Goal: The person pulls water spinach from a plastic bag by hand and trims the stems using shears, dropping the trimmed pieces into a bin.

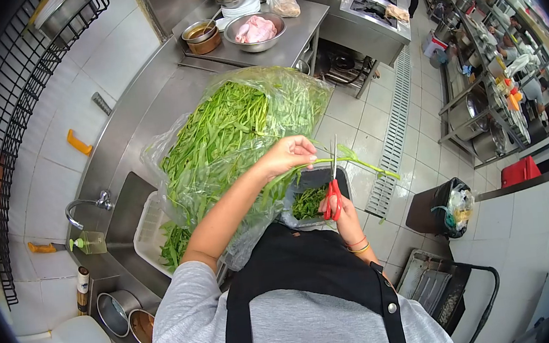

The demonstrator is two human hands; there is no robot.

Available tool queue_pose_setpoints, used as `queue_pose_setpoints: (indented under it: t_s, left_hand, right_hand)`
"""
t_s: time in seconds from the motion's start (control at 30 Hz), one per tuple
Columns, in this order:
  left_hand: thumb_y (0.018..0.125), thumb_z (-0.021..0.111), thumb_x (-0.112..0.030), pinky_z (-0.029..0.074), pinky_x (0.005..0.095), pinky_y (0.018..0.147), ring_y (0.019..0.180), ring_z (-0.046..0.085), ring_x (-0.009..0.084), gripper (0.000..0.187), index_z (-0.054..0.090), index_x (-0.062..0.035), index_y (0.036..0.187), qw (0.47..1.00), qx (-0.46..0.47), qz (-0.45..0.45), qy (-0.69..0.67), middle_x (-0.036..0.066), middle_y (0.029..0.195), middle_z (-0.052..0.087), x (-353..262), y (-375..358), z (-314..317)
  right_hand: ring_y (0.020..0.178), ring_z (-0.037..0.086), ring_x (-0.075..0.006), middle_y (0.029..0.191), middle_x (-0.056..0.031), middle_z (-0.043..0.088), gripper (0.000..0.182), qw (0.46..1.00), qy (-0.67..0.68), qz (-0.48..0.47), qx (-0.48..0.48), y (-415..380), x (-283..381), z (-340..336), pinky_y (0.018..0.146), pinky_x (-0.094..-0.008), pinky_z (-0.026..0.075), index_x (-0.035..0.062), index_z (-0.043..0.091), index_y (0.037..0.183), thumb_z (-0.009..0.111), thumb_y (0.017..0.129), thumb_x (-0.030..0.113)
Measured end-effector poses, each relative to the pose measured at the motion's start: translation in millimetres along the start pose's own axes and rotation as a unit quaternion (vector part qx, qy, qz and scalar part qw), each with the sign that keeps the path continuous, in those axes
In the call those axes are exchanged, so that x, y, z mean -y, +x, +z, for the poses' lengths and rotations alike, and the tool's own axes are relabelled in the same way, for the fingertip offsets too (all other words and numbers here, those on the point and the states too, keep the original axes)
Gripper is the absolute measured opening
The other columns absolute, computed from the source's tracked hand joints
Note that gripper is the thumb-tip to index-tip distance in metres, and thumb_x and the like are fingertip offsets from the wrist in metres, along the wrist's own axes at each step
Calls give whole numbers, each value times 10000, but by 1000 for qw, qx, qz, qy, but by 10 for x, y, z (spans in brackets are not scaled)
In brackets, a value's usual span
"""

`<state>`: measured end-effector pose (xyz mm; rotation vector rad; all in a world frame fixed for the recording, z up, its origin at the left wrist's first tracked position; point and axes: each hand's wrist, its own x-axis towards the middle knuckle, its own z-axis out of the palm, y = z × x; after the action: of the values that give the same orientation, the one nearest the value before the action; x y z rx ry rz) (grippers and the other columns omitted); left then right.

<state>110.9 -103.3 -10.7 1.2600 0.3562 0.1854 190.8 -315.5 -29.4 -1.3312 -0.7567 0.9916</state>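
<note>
My left hand point(284, 156) pinches a long green vegetable stem point(368, 164), which sticks out to the right. In my right hand point(349, 222) are red-handled scissors point(334, 200), with their blades pointing up and crossing the stem beside my left fingers. Below the hands stands a lined bin point(318, 176) with cut greens point(309, 204) inside. A large clear plastic bag point(302, 86) full of leafy green stems point(226, 120) lies open in front of me, partly behind my left forearm. A white plastic basket point(145, 231) with more greens sits under its left side.
On the left is a sink with a faucet point(89, 206) and a soap bottle point(88, 243). A steel bowl of raw meat point(256, 33) and small pots point(202, 38) stand on the back counter. A black-lined trash bin point(433, 209) is to the right, beyond a floor drain point(393, 130).
</note>
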Motion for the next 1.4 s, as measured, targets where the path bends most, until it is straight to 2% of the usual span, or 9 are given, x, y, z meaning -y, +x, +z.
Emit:
queue_pose_setpoints:
  t_s: [0.3, 0.6, 0.73, 0.8, 0.87, 1.03, 1.1, 1.27, 1.4]
  left_hand:
    - [802, 625, -45, 496, 247, 668, 701, 596, 129, 166, 538, 9, 933, 995, 27, 2, 93, 80, 830, 607, 444, -159, -3]
    - [807, 627, -93, 494, 277, 679, 733, 585, 112, 122, 589, -25, 901, 950, -52, -124, 283, 53, 848, 633, -43, -1956, -852]
    - [753, 656, -158, 486, 321, 675, 756, 634, 198, 146, 647, -70, 869, 795, -484, -58, 362, 107, 782, 653, -11, -1558, -1406]
    - [749, 655, -178, 480, 356, 678, 760, 622, 262, 185, 639, -54, 885, 708, -571, 111, 400, 131, 796, 642, 111, -1179, -1710]
    - [739, 665, -204, 466, 389, 735, 827, 596, 299, 186, 650, -85, 881, 636, -574, 103, 505, 124, 894, 631, 135, -908, -1928]
    - [722, 661, -192, 473, 381, 727, 820, 607, 277, 121, 641, -97, 793, 623, -537, 10, 569, 118, 894, 635, -12, -805, -1906]
    - [727, 645, -187, 484, 376, 705, 801, 619, 267, 100, 637, -98, 773, 725, -532, -10, 437, 112, 841, 646, -67, -844, -1873]
    - [751, 646, -203, 490, 379, 695, 786, 619, 286, 140, 625, -66, 772, 668, -555, 54, 493, 122, 786, 649, 51, -633, -2096]
    - [773, 641, -216, 492, 379, 683, 777, 622, 283, 169, 626, -49, 795, 679, -520, -37, 516, 129, 808, 652, -79, -537, -2053]
  right_hand:
    - [592, 424, -39, 650, 29, 514, 280, 991, -53, 124, -7, -402, -456, -369, 550, -205, 340, 53, 536, 725, 551, 889, 279]
    - [595, 493, -81, 669, -30, 552, 437, 984, -74, 137, -81, -426, -452, -484, 565, -221, 414, 46, 542, 715, 459, 908, 429]
    - [582, 483, -82, 663, -29, 548, 432, 988, -62, 133, -51, -239, -480, -441, 560, -217, 404, 54, 528, 698, 455, 912, 422]
    - [584, 458, -66, 656, -4, 534, 368, 991, -46, 126, -25, -159, -384, -343, 552, -213, 375, 52, 546, 740, 491, 905, 377]
    - [592, 436, -50, 648, 23, 514, 310, 993, -46, 111, 8, -91, -325, -279, 548, -211, 352, 47, 555, 773, 525, 899, 329]
    - [606, 454, -59, 652, 17, 519, 308, 992, -94, 76, 28, -69, -302, -156, 560, -212, 369, 41, 552, 771, 527, 897, 321]
    - [607, 464, -61, 655, 14, 525, 306, 993, -83, 77, 18, -112, -310, -108, 566, -210, 377, 40, 552, 769, 527, 897, 317]
    - [616, 471, -57, 665, 13, 534, 307, 990, -69, 106, 54, -158, -382, -20, 575, -207, 380, 32, 565, 782, 527, 896, 314]
    - [618, 467, -58, 663, 14, 537, 320, 991, -69, 96, 60, -134, -394, 59, 577, -209, 377, 22, 572, 776, 529, 894, 316]
